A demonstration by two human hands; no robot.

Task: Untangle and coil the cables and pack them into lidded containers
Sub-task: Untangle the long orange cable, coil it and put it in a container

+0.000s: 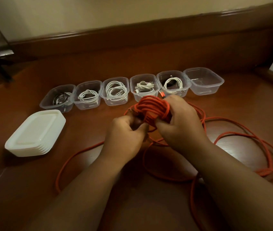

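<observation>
**A fat coil, a long loose tail, and one small box left**

The right hand [180,124] is wrapped around a bundle of orange cable [150,109], fingers curled over the far side of the loops and holding them together above the wooden floor [149,67]. The left hand [125,134] pinches the strand where it enters the bundle, seemingly feeding on the next turn.

The likeliest trouble is the coil springing apart. It is already thick, and if the right hand loosens to take another turn, the loops could slide off and fall back into a tangle.

Much of the cable lies loose on the floor, looping out to the right and sweeping round under both forearms. Those loops cross each other, so a hard pull could tighten a crossing into a knot, or catch the cable against an arm.

Beyond the hands stands a row of clear boxes. Five hold coiled cables; the empty box [204,80] at the right end is the only one free. Once fully wound, this cable may be too bulky for it, and the lid may not close. The stack of white lids [35,132] sits to the left, well apart from the loose cable.
</observation>
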